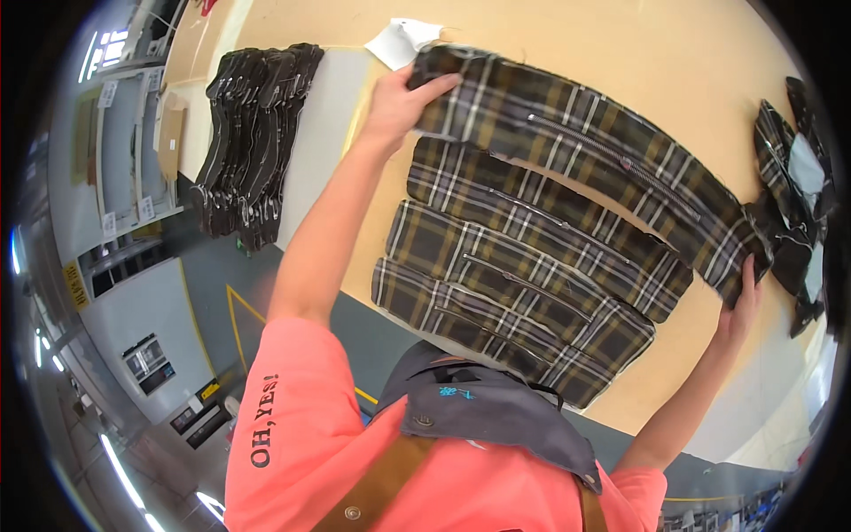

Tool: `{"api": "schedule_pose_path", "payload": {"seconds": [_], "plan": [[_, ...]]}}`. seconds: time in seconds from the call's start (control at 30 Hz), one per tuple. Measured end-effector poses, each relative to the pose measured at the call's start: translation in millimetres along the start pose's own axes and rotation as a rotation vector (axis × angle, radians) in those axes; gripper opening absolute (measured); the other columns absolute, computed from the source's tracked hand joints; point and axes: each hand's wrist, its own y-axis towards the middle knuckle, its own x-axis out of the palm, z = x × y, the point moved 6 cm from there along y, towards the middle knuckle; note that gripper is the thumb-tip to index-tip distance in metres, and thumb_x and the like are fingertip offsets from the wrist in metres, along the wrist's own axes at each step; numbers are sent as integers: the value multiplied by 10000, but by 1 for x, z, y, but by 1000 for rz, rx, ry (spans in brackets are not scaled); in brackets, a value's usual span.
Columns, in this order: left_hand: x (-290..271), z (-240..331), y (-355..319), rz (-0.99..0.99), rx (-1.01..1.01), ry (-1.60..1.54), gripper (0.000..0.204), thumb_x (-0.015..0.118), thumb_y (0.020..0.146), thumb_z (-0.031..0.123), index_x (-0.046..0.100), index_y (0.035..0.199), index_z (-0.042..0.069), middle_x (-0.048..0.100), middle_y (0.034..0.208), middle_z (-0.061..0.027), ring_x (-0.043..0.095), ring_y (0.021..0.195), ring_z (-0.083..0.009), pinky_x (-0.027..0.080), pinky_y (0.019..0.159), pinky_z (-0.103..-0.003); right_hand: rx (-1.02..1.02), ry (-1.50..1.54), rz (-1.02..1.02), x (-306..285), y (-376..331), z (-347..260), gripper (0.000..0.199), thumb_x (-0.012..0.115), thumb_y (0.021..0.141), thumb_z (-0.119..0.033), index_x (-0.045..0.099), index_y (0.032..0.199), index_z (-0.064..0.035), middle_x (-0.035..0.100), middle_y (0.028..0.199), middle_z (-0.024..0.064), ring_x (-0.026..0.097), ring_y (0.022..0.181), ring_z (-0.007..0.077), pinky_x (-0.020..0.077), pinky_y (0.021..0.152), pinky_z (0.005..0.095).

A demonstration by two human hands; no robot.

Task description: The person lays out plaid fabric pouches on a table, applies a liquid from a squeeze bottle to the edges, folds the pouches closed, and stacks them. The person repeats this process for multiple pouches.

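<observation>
A long curved plaid fabric panel (pixel 558 124) in black, olive and white stretches between my hands, with a metal zipper (pixel 625 163) set lengthwise in it. My left hand (pixel 394 108) pinches its left end, thumb on top. The right end is gripped in my right hand (pixel 743 297), whose fingers are partly hidden under the cloth. Nearer to me, several similar plaid zippered panels (pixel 425 235) lie in overlapping rows on the tan table (pixel 709 75). The held panel sits at the far side of these rows, with a strip of table showing between.
Dark fabric pieces (pixel 257 133) lie stacked at the left, reaching over the table's edge. A loose heap of plaid pieces with light-blue backing (pixel 793 199) is at the far right. White paper (pixel 401 43) rests beyond my left hand. Grey floor with yellow lines shows at lower left.
</observation>
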Motion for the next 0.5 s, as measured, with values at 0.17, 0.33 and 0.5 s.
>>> {"api": "schedule_pose_path", "payload": {"seconds": [0.17,0.33,0.5], "plan": [[-23,-30,-42,-94,-228,82,287,779,778,175,693,988,-1,700,885,-44,635,757,-94,510,694,-254,125,-66,17,-15,-64,33,377,604,939,-167,524,1262,11,585,1240,85,567,1115,193,460,955,336],[-32,-110,-53,-12,-309,262,531,834,703,173,602,1129,-42,674,1006,-129,639,887,-157,512,778,-295,23,-438,15,-13,-80,95,475,673,883,-230,504,1280,-30,554,1234,63,497,1160,177,376,1000,327],[-37,-123,-47,-43,-368,136,591,847,692,227,595,1156,-36,669,1031,-126,639,881,-160,513,768,-293,262,-170,-20,-9,-77,95,489,718,841,-228,540,1239,-6,599,1176,77,570,1049,171,446,916,307]]}}
